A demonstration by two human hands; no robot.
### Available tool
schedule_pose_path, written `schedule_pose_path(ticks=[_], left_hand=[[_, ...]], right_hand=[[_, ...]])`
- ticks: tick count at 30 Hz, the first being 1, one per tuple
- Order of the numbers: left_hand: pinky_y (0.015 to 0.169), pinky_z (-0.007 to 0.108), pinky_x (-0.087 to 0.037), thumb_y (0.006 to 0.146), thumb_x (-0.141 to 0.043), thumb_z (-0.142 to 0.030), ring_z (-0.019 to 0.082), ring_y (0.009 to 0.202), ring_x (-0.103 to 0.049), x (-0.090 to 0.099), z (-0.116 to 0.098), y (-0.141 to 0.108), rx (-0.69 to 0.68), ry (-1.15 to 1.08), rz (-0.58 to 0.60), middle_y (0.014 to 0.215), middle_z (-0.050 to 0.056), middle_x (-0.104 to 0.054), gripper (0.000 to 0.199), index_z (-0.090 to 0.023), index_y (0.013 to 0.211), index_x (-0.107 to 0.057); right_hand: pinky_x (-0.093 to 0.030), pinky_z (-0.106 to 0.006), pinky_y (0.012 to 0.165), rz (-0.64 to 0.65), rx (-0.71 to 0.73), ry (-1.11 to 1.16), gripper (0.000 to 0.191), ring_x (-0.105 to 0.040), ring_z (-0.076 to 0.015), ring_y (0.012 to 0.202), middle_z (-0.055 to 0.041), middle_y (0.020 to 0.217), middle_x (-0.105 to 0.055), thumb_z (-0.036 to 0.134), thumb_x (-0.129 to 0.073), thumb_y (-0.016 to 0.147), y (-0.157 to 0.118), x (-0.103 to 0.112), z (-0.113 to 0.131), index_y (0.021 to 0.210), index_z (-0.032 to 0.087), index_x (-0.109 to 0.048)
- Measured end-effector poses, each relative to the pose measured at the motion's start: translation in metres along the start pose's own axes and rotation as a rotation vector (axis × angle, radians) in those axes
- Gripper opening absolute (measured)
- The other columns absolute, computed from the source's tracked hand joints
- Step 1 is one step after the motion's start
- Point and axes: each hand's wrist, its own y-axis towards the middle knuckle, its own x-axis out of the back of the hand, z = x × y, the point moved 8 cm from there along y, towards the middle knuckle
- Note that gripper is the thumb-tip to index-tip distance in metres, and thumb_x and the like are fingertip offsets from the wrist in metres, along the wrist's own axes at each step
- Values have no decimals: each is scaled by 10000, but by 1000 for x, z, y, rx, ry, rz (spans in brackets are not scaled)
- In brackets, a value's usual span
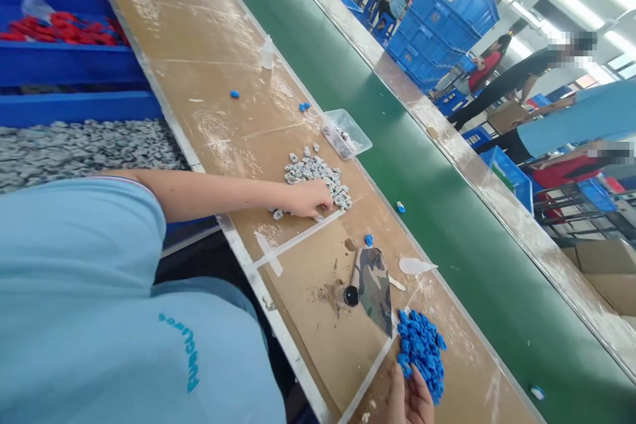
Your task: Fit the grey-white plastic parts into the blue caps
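My left hand [311, 199] reaches over a pile of small grey plastic pieces [311, 169] on the brown-covered bench. Its fingers are pinched together at the near edge of that pile, and a grey piece [318, 217] shows at the fingertips. Low in the view, my right hand [411, 399] is at a heap of small blue plastic pieces [422, 344]. Thumb and finger close on one blue piece [405, 367] at the heap's edge. Between the hands lie a camouflage cloth [373, 288] and a small black-topped cylinder [350, 296] on a stained cardboard sheet [318, 265].
A green conveyor belt [422, 172] runs beyond the bench, carrying a few blue-and-white pieces. A clear tray [348, 134] and a white bottle [267, 53] stand along the bench. Blue bins [74, 109] hold grey and red pieces. Other people work beyond the belt.
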Motion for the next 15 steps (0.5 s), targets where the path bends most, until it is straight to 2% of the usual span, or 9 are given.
schedule_pose_path(ticks=[1, 3, 5, 8, 11, 15], left_hand=[[740, 271, -331, 644, -748, -173, 204, 803, -516, -3, -1, -5, -6, 13, -1, 778, 52, -674, 159, -177, 785, -675], [727, 277, -329, 679, -716, -151, 207, 796, -506, -8, -4, -7, -27, 59, 9, 763, 66, -669, 101, -176, 765, -670], [730, 288, -335, 730, -654, -127, 212, 792, -500, -12, -11, -7, -53, 105, 20, 746, 84, -658, 33, -160, 727, -653], [749, 296, -351, 790, -563, -128, 220, 817, -509, -10, -23, -13, -62, 40, -22, 772, 102, -649, 83, -138, 776, -644], [778, 276, -380, 831, -503, -164, 200, 869, -545, -14, -39, -31, -28, -270, -47, 894, 86, -657, 184, -145, 967, -625], [802, 230, -423, 844, -487, -220, 148, 880, -589, -51, -70, -61, 85, -852, 64, 948, 48, -658, 210, -144, 1013, -586]], right_hand=[[-570, -312, 504, -60, -22, 14, 467, -692, -245, 647, -91, 784, -729, 369, -768, 649, -4, -2, 7, 1066, 196, -648], [-570, -292, 547, -69, -58, 91, 418, -683, -214, 680, -88, 835, -723, 363, -755, 665, -14, -16, 23, 1026, 179, -652], [-571, -264, 614, 0, -109, 217, 381, -675, -172, 708, -55, 858, -713, 333, -766, 652, -24, -36, 37, 985, 189, -650], [-569, -258, 701, 85, -206, 370, 387, -669, -136, 742, -7, 820, -696, 296, -796, 606, -38, -58, 50, 947, 196, -641], [-567, -270, 692, 146, -280, 447, 387, -663, -130, 729, 0, 792, -690, 303, -802, 585, -48, -72, 56, 915, 189, -635], [-556, -265, 687, 224, -342, 481, 364, -658, -124, 726, 5, 775, -689, 291, -797, 585, -55, -86, 58, 900, 201, -640]])
